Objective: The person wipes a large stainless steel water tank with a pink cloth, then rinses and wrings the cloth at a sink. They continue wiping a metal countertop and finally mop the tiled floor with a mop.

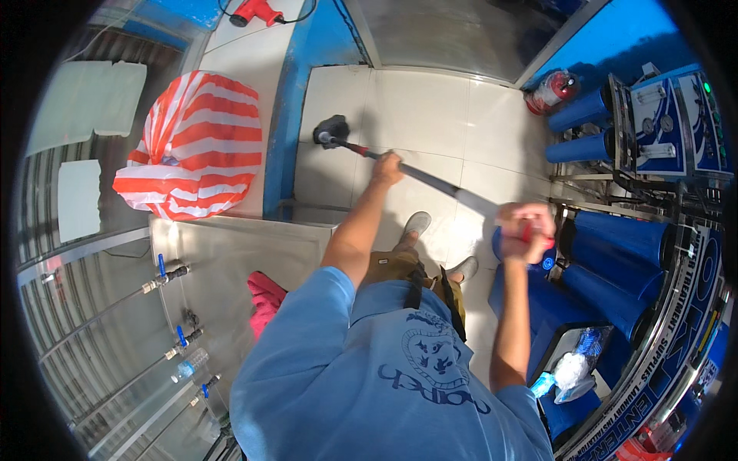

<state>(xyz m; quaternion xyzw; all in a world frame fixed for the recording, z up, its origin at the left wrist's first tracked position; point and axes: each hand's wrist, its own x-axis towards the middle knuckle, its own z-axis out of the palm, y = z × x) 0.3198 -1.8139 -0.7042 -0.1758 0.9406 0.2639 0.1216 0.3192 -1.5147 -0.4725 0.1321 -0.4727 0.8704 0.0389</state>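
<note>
Nearest the camera, a light blue shirt [384, 384] filled the lower middle of the view, and both bare forearms were stretched out from it toward the far side. The right hand [526, 224] was seen on the right, its grip closed fully around the red upper end of a long mop handle [430, 179]. Just beyond and below that hand, dark blue cylindrical filter housings [615, 261] were ranged along the right wall. Further out and to the left, the left hand [387, 167] was wrapped tightly around the middle of the same handle, so the pole was held by both hands at once. From there the handle ran away to the far left, and its dark mop head [332, 131] was pressed on the white tiled floor [430, 107], near a blue upright frame [286, 115]. Two grey shoes [419, 224] were seen on the tiles between the arms. To the left, a red and white striped plastic bag [192, 146] lay on a steel table [231, 253], with blue-handled taps [173, 273] on its near edge. At the far top, a red power tool [255, 11] lay on a pale surface.
</note>
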